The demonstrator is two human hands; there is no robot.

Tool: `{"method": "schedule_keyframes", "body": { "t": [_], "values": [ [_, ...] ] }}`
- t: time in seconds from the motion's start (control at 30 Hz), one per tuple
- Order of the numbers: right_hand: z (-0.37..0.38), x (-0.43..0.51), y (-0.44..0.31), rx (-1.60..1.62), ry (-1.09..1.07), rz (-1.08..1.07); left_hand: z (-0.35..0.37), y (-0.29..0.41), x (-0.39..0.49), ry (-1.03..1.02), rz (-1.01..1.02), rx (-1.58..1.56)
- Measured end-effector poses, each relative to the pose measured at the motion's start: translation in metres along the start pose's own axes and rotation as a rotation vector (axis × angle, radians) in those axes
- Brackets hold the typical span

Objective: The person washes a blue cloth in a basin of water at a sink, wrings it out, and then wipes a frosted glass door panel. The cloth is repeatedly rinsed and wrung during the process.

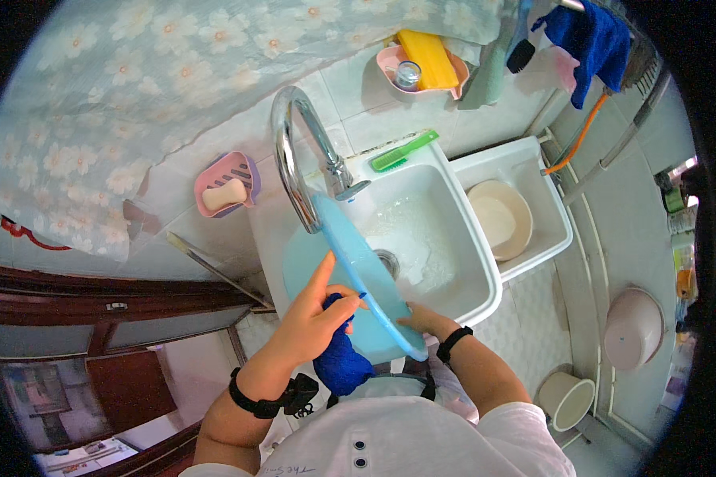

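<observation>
A light blue plastic basin point(364, 280) is tipped on its side over the left part of a white sink point(489, 286), its open side facing right. My left hand point(319, 310) holds a dark blue cloth point(341, 364) that hangs down against the basin's outside; the index finger points along the basin. My right hand point(423, 319) is at the basin's lower rim, its fingertips partly hidden inside. A curved chrome faucet point(292, 161) arches over the basin's upper end. Shallow water or wetness shows in the sink around the drain point(388, 262).
A green brush point(406, 152) lies on the sink's back ledge. Pink soap dishes hang on the wall, one with a soap bar point(224, 195), one with a yellow item point(428, 59). A second white sink at right holds a beige basin point(498, 220). A white bucket point(567, 400) stands lower right.
</observation>
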State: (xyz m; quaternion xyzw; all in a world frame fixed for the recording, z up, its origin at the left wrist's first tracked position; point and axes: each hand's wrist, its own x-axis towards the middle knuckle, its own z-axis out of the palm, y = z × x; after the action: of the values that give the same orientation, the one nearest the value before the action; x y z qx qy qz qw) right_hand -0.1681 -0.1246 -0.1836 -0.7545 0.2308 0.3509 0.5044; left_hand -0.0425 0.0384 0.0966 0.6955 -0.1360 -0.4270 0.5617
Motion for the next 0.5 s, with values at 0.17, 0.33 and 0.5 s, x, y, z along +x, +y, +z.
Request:
{"method": "schedule_keyframes", "body": {
  "t": [0.17, 0.33, 0.5],
  "values": [
    [0.003, 0.006, 0.013, -0.021, -0.038, -0.045, -0.002, -0.005, -0.006, -0.012, 0.029, -0.009],
    [0.010, 0.018, 0.005, -0.180, -0.190, -0.103, -0.014, -0.007, -0.015, 0.019, 0.046, -0.063],
    [0.013, 0.009, -0.008, -0.162, -0.191, -0.061, -0.035, -0.013, -0.031, 0.038, 0.051, -0.065]
  ]
}}
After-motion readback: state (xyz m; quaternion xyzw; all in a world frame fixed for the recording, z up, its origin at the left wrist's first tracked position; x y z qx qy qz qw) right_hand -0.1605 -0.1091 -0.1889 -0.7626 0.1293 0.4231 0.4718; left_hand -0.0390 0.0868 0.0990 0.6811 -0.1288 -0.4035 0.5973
